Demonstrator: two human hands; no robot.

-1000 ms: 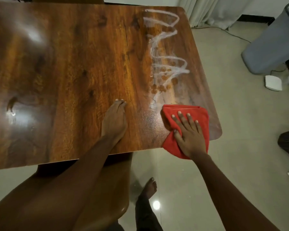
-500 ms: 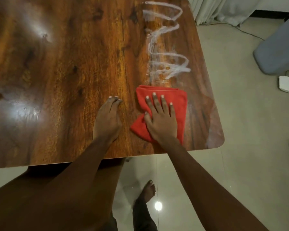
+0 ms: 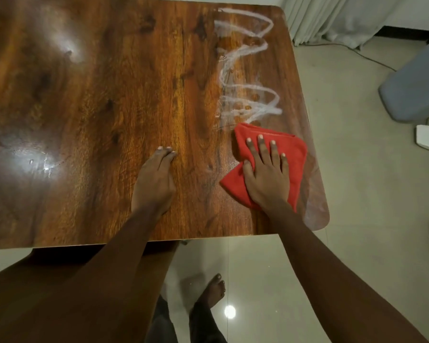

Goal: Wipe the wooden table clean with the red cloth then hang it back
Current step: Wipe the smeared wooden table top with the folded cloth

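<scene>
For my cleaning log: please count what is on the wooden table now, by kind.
Hands: 2, left hand and right hand
Red cloth: 1
White streak: 1
Total: 4

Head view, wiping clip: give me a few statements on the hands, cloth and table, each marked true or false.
1. The right hand presses flat on the red cloth. True.
2. The left hand grips a corner of the cloth. False: it rests flat on the bare wooden table, apart from the cloth.
3. A white zigzag streak runs from the cloth toward the table's far edge. True.
4. The cloth hangs over the table's right edge. False: it lies wholly on the tabletop, near the right corner.
</scene>
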